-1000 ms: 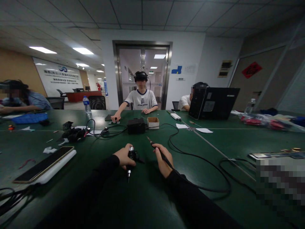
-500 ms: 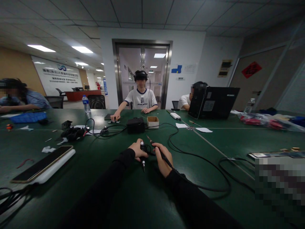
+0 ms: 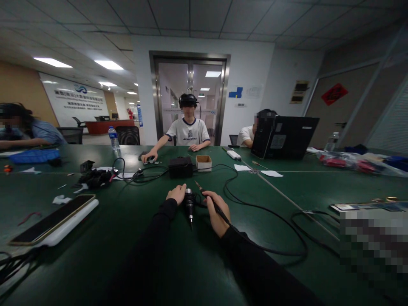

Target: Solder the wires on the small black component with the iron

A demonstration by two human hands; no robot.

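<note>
My right hand [image 3: 217, 212] is closed round a black soldering iron [image 3: 204, 193], its tip pointing up and away, its cable [image 3: 274, 250] trailing to the right. My left hand [image 3: 177, 194] rests just left of a small black and silver cylindrical part [image 3: 189, 205] lying on the green table [image 3: 134, 238]; the fingers touch its upper end and look loosely curled. The part lies between my two hands with its thin tip pointing towards me.
A black box [image 3: 180, 167] and a small cardboard box [image 3: 204, 162] stand ahead. A phone on a white slab [image 3: 52, 221] lies left. Black cables [image 3: 95, 177], a water bottle [image 3: 111, 138], a laptop [image 3: 287, 138]. A person in a white shirt [image 3: 188, 129] sits opposite; others sit left and right.
My left hand carried the cylindrical part rightwards and away from me, up to the right hand, and has loosened on it. The right hand with the iron stayed nearly still.
</note>
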